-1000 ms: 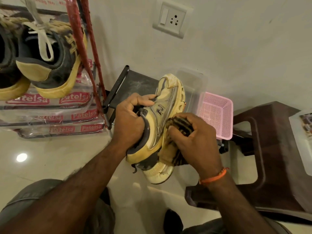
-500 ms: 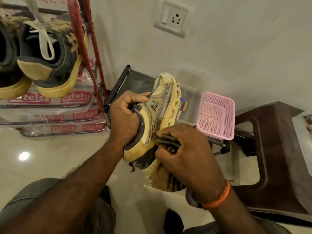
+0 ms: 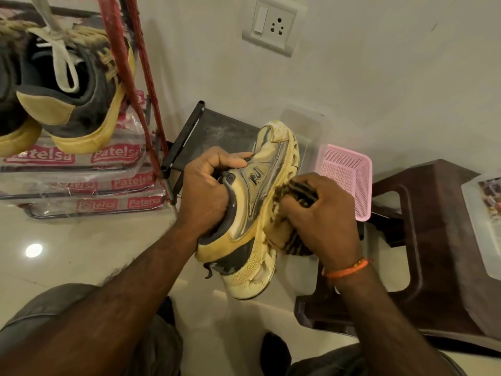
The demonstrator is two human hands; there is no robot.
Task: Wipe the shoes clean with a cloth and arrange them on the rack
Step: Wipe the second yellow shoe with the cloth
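Head view showed your left hand (image 3: 206, 191) gripping the yellow shoe (image 3: 252, 213) by its collar, toe pointing far, held above the floor right of the rack (image 3: 127, 63). Your right hand (image 3: 322, 221) clutched the striped cloth (image 3: 295, 194) against the shoe's sole edge. Another shoe (image 3: 76, 93) sat on the rack, far left.
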